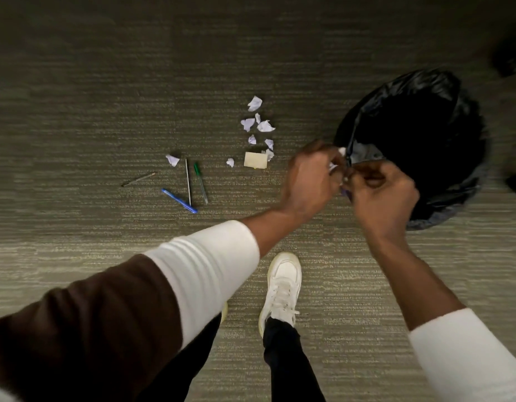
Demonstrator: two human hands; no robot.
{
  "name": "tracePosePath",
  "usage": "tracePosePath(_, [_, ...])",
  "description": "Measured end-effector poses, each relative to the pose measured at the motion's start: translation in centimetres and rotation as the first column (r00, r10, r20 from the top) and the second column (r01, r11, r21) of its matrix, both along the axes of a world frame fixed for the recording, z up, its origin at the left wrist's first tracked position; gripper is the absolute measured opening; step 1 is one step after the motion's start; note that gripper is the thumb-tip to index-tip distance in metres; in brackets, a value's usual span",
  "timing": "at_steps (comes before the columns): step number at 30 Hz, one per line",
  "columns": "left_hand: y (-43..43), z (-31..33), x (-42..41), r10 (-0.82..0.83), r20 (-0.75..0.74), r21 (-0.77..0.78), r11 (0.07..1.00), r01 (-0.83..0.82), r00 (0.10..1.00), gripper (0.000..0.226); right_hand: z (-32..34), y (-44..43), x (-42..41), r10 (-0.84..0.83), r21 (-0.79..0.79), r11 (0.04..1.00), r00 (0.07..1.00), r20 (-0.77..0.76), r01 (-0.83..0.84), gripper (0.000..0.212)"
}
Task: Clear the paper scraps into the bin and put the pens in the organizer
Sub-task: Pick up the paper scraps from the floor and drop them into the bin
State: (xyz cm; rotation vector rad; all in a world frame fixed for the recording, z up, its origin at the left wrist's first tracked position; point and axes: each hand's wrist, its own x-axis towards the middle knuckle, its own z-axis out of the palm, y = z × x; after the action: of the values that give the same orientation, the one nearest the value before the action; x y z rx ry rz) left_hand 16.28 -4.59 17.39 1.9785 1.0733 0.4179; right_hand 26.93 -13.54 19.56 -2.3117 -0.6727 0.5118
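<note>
A bin lined with a black bag [419, 117] stands on the carpet at the right. My left hand [309, 178] and my right hand [381, 195] meet at the bin's near rim, both closed around white paper scraps [335, 166]. Several crumpled scraps [255, 124] lie on the floor left of the bin, beside a yellowish note [255, 160]. One more scrap [172, 160] lies near several pens: a green one [200, 182], a blue one [179, 200], a thin grey one [188, 181] and a dark one [138, 179]. No organizer is visible.
My white shoe [281, 288] stands on the grey-green carpet below my hands. Dark objects [509, 59] sit at the right edge beyond the bin.
</note>
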Motion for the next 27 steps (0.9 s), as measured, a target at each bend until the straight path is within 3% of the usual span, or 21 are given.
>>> tracePosePath(5, [-1.9,1.1,6.0,0.019,0.069,-0.054,0.998,-0.015,0.997,0.008,0.6,-1.4,4.8,-0.199,-0.053,0.978,0.978,0.058,0.202,0.022])
tracePosePath(11, [-2.7,0.5,9.2,-0.016,0.042,-0.09,0.996,0.02,0.999,0.023,-0.5,-2.0,7.5,-0.29,-0.156,0.946,0.957,-0.02,0.283,0.033])
tracePosePath(15, [-1.7,0.5,7.2,-0.049,0.051,-0.062,0.997,0.052,0.998,0.016,-0.4,-1.2,6.2,-0.336,-0.087,0.939,0.941,-0.036,0.332,0.028])
tracePosePath(21, [0.2,-1.4,0.1,0.069,-0.033,-0.035,0.997,-0.071,0.997,0.016,-1.4,0.8,0.4,-0.101,0.116,0.986,0.979,-0.175,0.122,0.022])
tracePosePath(25, [2.2,-4.1,-5.3,0.123,-0.198,-0.086,0.986,-0.142,0.972,0.017,-3.3,3.0,-3.8,0.137,0.096,0.988,0.975,-0.176,-0.121,0.023])
tracePosePath(27, [3.4,-5.9,-7.9,0.09,-0.333,-0.105,0.986,-0.131,0.939,0.019,-5.3,4.2,-5.1,0.232,0.004,0.972,0.955,-0.187,-0.236,0.02])
